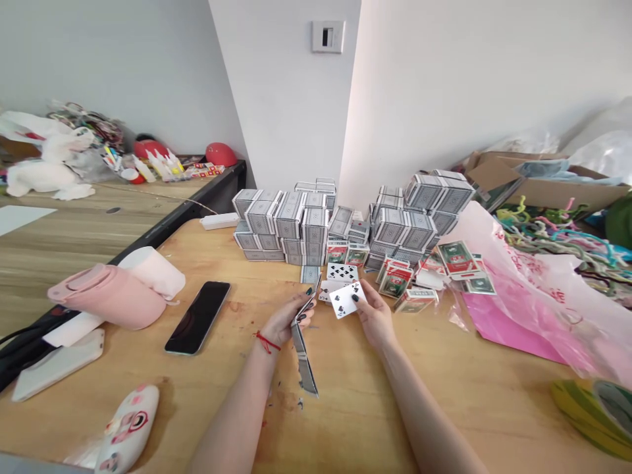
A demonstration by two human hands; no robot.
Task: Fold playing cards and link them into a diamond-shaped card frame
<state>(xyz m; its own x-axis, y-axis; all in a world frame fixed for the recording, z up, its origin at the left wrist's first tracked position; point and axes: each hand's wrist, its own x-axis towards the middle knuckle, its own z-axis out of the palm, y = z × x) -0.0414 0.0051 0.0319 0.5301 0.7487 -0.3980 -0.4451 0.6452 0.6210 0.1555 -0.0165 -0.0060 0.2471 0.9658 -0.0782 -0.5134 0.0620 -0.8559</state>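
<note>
My left hand (289,320), with a red thread on its wrist, is closed on a fan of playing cards (303,352) that hangs edge-on towards me. My right hand (374,315) pinches a single spade card (345,301) face up, close to the left hand. Just beyond both hands lie loose face-up cards (342,272) on the wooden table (345,408). Behind them rise stacks of boxed card decks (291,224), with more boxes (419,214) to the right.
A black phone (198,317) lies at the left, beside a pink roll (111,296) and white paper roll (153,270). Opened card boxes (409,280) and a pink plastic bag (538,296) lie at the right. A cardboard box (538,181) stands behind.
</note>
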